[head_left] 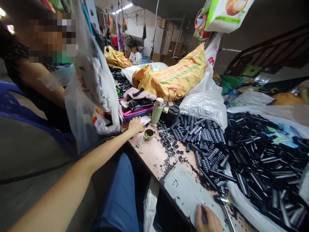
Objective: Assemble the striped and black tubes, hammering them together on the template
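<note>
My right hand [209, 219] rests on a flat grey plastic-looking board [184, 187], perhaps steadying it; my left hand [135, 126] is beside a flat white object [145, 120]. I cannot tell either grip's state.

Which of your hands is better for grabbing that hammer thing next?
Probably your right hand: it's at the gray board, close beside the hammer-like tool. Your left hand is farther away, stretched out near the green bottle.

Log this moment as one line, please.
left hand: at white item, near green bottle | right hand: at grey board | metal-handled tool: near right hand
</note>
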`<state>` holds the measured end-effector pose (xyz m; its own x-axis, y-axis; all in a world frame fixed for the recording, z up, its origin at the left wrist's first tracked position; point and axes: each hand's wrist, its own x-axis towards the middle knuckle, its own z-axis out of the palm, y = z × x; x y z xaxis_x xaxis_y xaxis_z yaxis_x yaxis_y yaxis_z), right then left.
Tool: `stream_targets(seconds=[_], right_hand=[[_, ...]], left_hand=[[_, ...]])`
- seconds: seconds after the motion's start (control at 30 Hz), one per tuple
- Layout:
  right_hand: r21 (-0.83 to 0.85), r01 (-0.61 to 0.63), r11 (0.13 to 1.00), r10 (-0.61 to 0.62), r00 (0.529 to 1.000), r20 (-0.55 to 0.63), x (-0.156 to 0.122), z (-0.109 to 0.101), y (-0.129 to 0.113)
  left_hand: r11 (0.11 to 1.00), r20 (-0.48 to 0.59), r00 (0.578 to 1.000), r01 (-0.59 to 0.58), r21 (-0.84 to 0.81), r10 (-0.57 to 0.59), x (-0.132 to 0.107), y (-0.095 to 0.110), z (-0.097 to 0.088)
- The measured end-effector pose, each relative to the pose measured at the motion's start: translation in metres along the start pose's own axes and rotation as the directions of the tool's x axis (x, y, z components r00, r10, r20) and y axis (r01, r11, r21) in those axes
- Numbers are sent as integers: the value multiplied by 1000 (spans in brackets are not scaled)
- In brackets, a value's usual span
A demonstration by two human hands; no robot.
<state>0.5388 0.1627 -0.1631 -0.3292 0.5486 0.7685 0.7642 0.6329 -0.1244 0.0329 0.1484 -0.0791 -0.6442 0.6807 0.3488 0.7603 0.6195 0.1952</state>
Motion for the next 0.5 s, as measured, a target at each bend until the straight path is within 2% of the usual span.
stream_targets(seconds=[0.07,0.13,0.2,0.27,0.33,0.37,0.4,0.43,0.5], right_hand=[[-35,46,998,-46,999,6,0,-2,0],[-53,59,997,-58,998,25,-1,-4,0],[-55,56,997,-53,997,56,-3,-5,0],[-49,41,998,-37,996,83,-4,-6,-1],[-37,23,999,-19,995,102,-4,-8,-3],[-31,13,999,-10,994,107,-4,-9,-5],[-28,1,1000,2,994,110,-4,-10,-6],[-26,-9,1000,12,993,114,-4,-11,-8],[-25,-25,999,28,992,123,-4,-13,-10]], left_hand=[[990,-125,987,-111,-85,100,-18,7,-7],[940,-249,940,-284,-190,234,-44,20,-11],[837,-329,862,-477,-269,386,-76,40,-15],[712,-354,769,-633,-303,532,-111,63,-16],[605,-332,684,-729,-319,649,-142,82,-16],[573,-315,658,-752,-327,684,-154,88,-15],[564,-299,653,-754,-336,696,-165,91,-14],[582,-287,674,-735,-347,680,-172,90,-11],[688,-276,779,-627,-365,563,-177,83,-6]])
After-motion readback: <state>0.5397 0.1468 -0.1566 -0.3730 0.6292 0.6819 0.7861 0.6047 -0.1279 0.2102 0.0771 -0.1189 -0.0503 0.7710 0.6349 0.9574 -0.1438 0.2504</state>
